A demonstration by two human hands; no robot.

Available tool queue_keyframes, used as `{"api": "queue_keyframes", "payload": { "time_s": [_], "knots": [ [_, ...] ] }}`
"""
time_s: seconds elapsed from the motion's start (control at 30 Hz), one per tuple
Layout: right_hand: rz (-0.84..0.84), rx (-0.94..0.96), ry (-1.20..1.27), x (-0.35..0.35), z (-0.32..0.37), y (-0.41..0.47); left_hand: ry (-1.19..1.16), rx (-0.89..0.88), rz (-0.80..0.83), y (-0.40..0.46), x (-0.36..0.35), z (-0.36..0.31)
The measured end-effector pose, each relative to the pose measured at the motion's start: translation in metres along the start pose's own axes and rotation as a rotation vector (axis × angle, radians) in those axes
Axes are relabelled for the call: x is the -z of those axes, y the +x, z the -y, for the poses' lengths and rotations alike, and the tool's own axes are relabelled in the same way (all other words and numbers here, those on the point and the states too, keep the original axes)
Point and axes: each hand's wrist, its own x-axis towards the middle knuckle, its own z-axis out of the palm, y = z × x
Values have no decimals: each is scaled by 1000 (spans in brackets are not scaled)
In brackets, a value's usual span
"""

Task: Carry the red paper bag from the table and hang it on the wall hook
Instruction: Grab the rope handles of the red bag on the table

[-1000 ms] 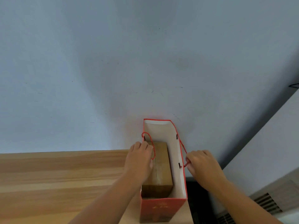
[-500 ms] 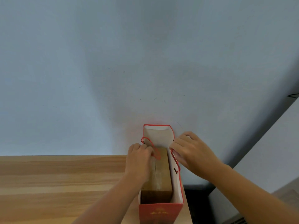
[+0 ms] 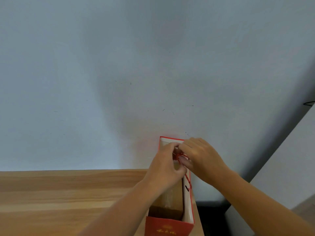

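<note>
The red paper bag stands upright at the right end of the wooden table, against the wall. Its inside is white, and a brown cardboard box sits in it. Above the bag's open top, my left hand and my right hand meet, and both pinch the red rope handles together. One red rope strand trails down to the bag's right wall. No wall hook shows in this view.
A pale blue-grey wall fills most of the view. To the right stands a white panel, with a thin black wire above its top edge. A dark gap lies beyond the table's right edge.
My right hand moved from the bag's right side across to its middle, bringing the right rope handle to the left one. Both hands now hold the handles gathered together.
</note>
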Motion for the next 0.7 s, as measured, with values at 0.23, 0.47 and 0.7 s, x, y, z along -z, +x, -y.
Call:
{"api": "queue_keyframes", "payload": {
  "time_s": [0.23,0.47,0.7],
  "knots": [
    [37,-99,93,-1,12,2,199,-82,-139,-5,-2,14],
    [202,-182,352,-12,11,1,342,-115,-98,-3,35,17],
    [157,-188,457,-22,30,12,335,-237,-59,-9,48,2]
  ]
}}
